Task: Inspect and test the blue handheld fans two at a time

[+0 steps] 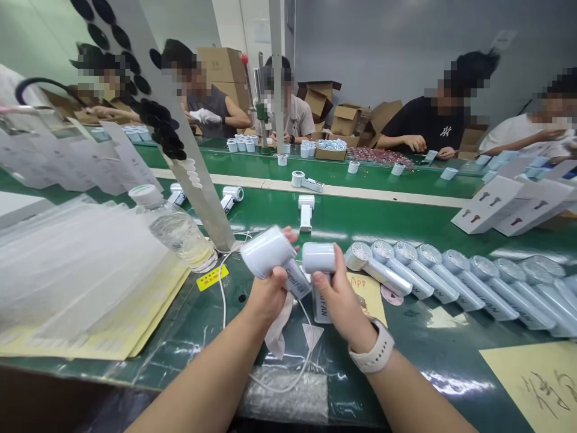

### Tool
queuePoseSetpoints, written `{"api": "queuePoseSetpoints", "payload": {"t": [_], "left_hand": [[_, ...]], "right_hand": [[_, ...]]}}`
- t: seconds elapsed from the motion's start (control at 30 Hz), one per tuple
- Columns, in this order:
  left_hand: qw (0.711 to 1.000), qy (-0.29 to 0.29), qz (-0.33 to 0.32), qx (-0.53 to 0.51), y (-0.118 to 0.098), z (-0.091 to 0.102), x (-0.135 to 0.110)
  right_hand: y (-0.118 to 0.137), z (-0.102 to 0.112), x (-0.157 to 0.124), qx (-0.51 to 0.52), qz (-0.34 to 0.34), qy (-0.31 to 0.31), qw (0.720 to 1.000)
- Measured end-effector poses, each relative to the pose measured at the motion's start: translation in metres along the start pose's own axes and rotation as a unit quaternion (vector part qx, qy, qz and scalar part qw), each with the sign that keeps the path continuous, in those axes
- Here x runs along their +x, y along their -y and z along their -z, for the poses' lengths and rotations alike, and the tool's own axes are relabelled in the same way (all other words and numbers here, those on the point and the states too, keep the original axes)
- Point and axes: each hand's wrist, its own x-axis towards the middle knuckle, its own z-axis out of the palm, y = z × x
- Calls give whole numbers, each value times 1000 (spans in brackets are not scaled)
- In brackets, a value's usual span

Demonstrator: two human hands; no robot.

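Note:
My left hand [270, 294] is closed around a pale blue handheld fan [267, 252], its round head tilted up to the left and dark lettering on its handle. Close beside it, my right hand [338, 294] grips a second handheld fan [318, 257] by the head and upper handle, the handle pointing down. A white cable [303, 379] loops on the table below both hands, by a crumpled white cloth [278, 331]. To the right lies a slanted row of several similar fans [428, 270]. Another fan [306, 211] rests on the green belt just beyond my hands.
Stacked clear plastic sleeves and yellow sheets [130, 337] lie left, with a water bottle [180, 225] leaning over them. A grey post [193, 180] rises behind. White printed boxes [489, 204] stand right, near a yellow note [536, 385]. Several co-workers sit across the belt [383, 213].

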Motion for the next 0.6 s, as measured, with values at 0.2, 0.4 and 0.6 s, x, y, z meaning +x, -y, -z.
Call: {"api": "queuePoseSetpoints", "payload": {"t": [0.2, 0.4, 0.6], "left_hand": [[999, -6, 47, 4, 10, -9, -11], [998, -6, 42, 44, 25, -9, -14], [980, -85, 114, 142, 20, 0, 6]], "right_hand": [[-1, -11, -10, -22, -6, 82, 996], [9, 10, 2, -210, 42, 33, 976], [12, 36, 12, -578, 40, -19, 815]]}}
